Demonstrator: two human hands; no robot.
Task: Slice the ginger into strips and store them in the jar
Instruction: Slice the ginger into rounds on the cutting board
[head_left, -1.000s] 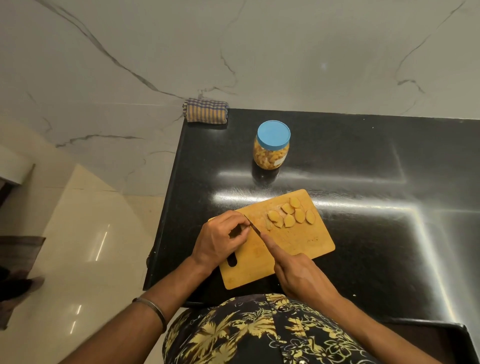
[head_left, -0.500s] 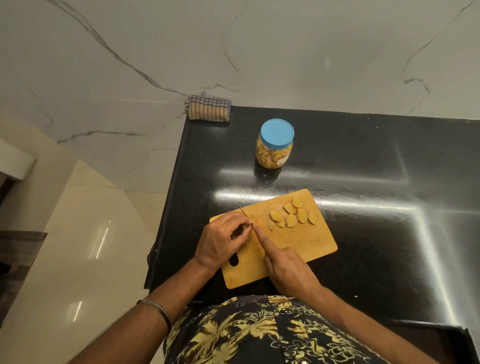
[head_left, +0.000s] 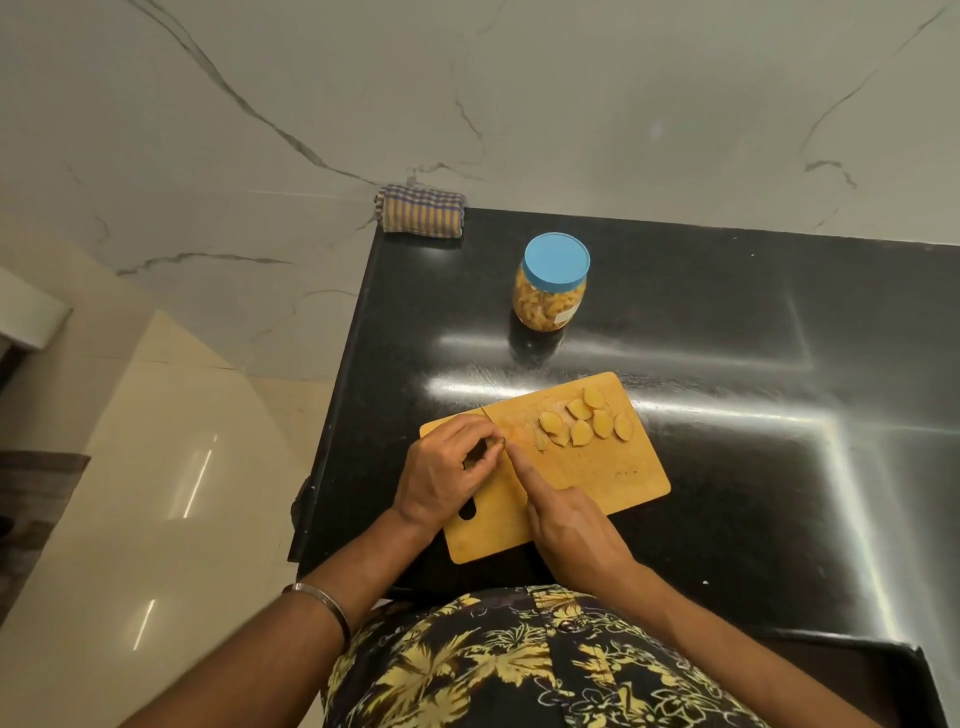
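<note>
A wooden cutting board (head_left: 613, 478) lies on the black counter (head_left: 727, 364). Several flat ginger slices (head_left: 582, 423) sit on its far right part. My left hand (head_left: 444, 470) curls over the board's left end and pinches a small piece of ginger, mostly hidden under the fingers. My right hand (head_left: 566, 525) grips a knife, index finger stretched along its spine; only the thin blade tip (head_left: 487, 414) shows past my left hand. A clear jar (head_left: 553, 288) with a blue lid, filled with yellowish pieces, stands closed behind the board.
A folded striped cloth (head_left: 421, 212) lies at the counter's far left corner against the marble wall. The counter's left edge drops to a glossy tiled floor. A dark tray edge (head_left: 883, 649) shows at the near right.
The knife has shifted forward, its tip now showing beyond my left hand. My right hand slid slightly toward the left hand. The view tilted a little; slices and jar stayed put.
</note>
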